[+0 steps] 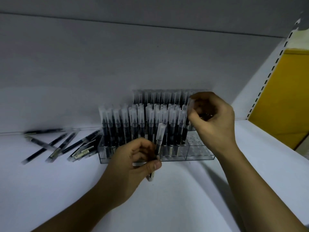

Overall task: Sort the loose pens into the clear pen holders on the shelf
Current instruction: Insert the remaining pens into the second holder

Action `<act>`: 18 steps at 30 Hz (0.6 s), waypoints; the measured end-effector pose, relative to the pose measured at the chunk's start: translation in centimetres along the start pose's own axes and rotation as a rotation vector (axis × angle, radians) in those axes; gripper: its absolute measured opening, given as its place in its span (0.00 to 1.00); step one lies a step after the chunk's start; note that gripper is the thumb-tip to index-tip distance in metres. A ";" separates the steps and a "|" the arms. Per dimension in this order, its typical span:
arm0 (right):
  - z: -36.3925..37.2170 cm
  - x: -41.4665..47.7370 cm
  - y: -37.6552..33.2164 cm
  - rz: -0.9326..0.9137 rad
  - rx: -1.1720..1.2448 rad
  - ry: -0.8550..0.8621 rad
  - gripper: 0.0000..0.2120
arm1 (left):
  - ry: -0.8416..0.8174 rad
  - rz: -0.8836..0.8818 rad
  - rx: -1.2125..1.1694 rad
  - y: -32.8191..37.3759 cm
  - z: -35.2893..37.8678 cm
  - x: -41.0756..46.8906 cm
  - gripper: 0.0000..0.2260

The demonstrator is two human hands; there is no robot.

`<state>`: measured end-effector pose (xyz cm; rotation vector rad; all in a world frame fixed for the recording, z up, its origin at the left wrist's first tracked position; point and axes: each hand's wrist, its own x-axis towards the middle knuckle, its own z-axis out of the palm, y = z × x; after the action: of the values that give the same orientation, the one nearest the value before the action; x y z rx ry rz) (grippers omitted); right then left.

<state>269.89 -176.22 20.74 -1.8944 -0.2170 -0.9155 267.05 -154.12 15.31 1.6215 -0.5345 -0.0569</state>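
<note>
One pen (159, 139), cap up, is pinched in your left hand (138, 158) just before the holder (200, 156); empty slots (195, 141) lie rightward, near your curled right hand (212, 118), its grip blurred. Loose pens (58, 144) wait left.

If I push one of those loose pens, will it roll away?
Probably: the loose pens look round and slim, and the shelf is smooth. Likely light and stiff too; the left hand pinches a pen upright.

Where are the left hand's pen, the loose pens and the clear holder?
pen (161, 132) in left hand (133, 158): head view, clear cap.
loose pens (61, 145): head view, a dark barrel.
clear holder (195, 148): head view, empty right compartment.
</note>
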 end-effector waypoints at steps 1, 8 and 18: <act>0.0 0.0 0.0 0.012 -0.010 -0.022 0.13 | 0.001 0.002 -0.002 0.0 0.0 0.0 0.10; 0.0 -0.1 0.1 0.049 -0.044 -0.078 0.14 | 0.010 0.000 -0.002 -0.1 -0.1 0.0 0.09; 0.2 -0.2 0.4 0.037 -0.095 -0.110 0.15 | 0.039 0.004 0.019 0.6 -0.2 -0.1 0.10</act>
<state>270.03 -176.18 20.28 -2.0330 -0.2068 -0.8102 266.85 -153.89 15.86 1.6372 -0.5094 -0.0168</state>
